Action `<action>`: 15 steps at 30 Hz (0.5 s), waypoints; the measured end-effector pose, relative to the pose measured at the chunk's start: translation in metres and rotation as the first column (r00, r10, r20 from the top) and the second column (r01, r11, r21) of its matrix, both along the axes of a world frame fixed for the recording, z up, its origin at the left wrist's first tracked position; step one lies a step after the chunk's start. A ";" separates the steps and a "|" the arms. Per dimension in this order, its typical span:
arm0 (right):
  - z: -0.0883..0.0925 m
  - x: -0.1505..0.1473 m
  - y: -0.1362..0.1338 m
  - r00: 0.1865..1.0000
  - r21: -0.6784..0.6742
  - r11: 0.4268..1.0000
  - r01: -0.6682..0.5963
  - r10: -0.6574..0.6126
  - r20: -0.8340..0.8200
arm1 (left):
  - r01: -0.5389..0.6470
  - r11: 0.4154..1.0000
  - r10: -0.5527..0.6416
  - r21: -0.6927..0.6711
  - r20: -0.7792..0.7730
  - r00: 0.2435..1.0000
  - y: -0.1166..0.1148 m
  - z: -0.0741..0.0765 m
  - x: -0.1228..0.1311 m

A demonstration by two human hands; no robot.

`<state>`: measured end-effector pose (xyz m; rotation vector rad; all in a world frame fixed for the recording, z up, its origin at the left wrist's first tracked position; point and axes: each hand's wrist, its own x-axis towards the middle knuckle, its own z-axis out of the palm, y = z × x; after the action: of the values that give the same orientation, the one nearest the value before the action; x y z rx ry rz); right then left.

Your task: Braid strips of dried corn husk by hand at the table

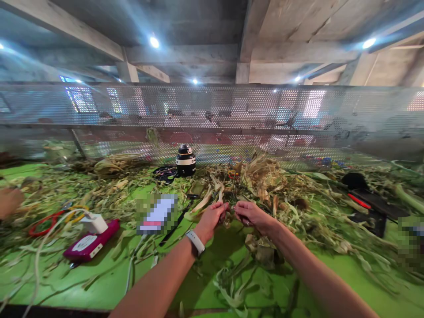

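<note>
Both my hands meet near the middle of the green table [109, 282], a small gap between them. My left hand [213, 217], with a pale band on its wrist, is closed in a pinch; what it pinches is too small to name. Close by on the right, my right hand [249, 214] has its fingers curled together, and anything in them is too fine to make out. Dry husk strips [217, 187] lie just beyond the fingertips. Crumpled dry leaves [263, 249] are below my right hand, and pale green strips [233, 287] lie nearer the front edge.
A black bottle [186, 162] stands before the perforated metal screen [212, 106]. Left are a blurred-out phone [159, 214], a magenta box [91, 243] with a white plug, red-handled scissors [43, 225] and another person's hand [9, 202]. A black object [377, 203] lies right.
</note>
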<state>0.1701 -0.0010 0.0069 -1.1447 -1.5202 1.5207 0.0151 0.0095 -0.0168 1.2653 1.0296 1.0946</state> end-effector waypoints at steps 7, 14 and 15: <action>-0.009 0.006 0.005 0.998 -0.011 0.998 -0.058 0.058 0.020 | 0.074 0.972 -0.057 -0.221 0.082 0.995 0.000 0.002 -0.004; -0.010 0.006 0.006 0.999 0.068 0.998 -0.014 0.017 -0.052 | 0.114 0.944 -0.046 -0.309 0.217 0.975 -0.002 0.011 -0.010; -0.009 0.006 0.006 0.998 0.076 0.997 0.000 0.005 -0.063 | 0.117 0.935 -0.037 -0.333 0.237 0.971 -0.002 0.013 -0.011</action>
<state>0.1763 0.0047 -0.0022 -1.0420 -1.5248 1.4738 0.0039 0.0072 -0.0037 0.8687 0.9399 0.9240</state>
